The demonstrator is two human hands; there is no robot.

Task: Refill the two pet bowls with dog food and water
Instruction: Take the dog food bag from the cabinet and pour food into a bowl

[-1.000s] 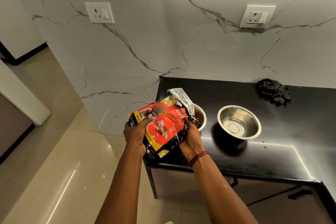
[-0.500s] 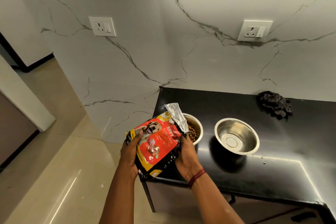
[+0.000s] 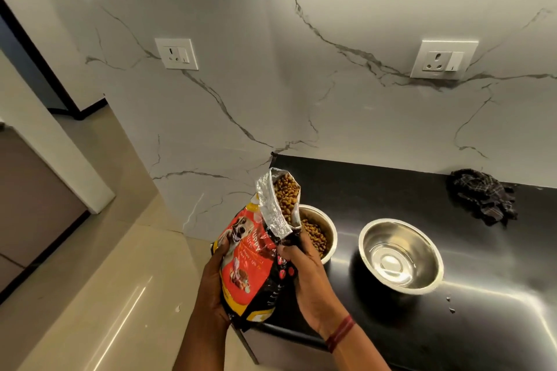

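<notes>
A red and black dog food bag (image 3: 250, 262) stands nearly upright at the counter's left end, its open foil mouth showing kibble. My left hand (image 3: 212, 283) grips the bag's left side and bottom. My right hand (image 3: 304, 268) grips its right side just under the mouth. Behind the bag a steel bowl (image 3: 327, 227) holds brown kibble; the bag and my right hand hide its left part. To its right a second steel bowl (image 3: 401, 256) sits on the black counter (image 3: 376, 190), shiny inside; I cannot tell whether it holds water.
A dark checked cloth (image 3: 482, 200) lies crumpled at the counter's back right against the marble wall. Two wall sockets (image 3: 177, 53) (image 3: 443, 59) sit above. A few small specks (image 3: 449, 304) lie on the counter. Beige floor tiles (image 3: 90, 295) stretch to the left.
The bag has been raised from its tilt over the kibble bowl to nearly upright, its mouth now facing up. Both hands kept their hold.
</notes>
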